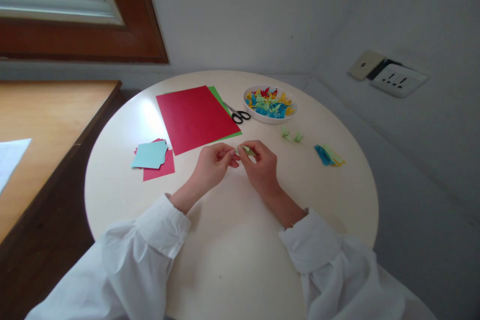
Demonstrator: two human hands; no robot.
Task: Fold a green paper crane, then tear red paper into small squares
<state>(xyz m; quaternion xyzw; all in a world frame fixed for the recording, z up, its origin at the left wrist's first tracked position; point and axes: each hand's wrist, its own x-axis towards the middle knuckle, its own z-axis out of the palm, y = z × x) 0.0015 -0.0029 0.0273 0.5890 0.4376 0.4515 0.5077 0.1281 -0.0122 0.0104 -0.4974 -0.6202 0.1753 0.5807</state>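
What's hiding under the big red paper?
Green paper peeks out from under the big red paper, along its right edge. Anything deeper underneath is covered, so I can't tell.

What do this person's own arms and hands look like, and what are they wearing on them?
The left hand and right hand are bare, with no gloves. No watch or bracelet shows at the wrists. The left sleeve and right sleeve are white, loose and creased, each ending in a wide cuff. No markings are visible on the fabric.
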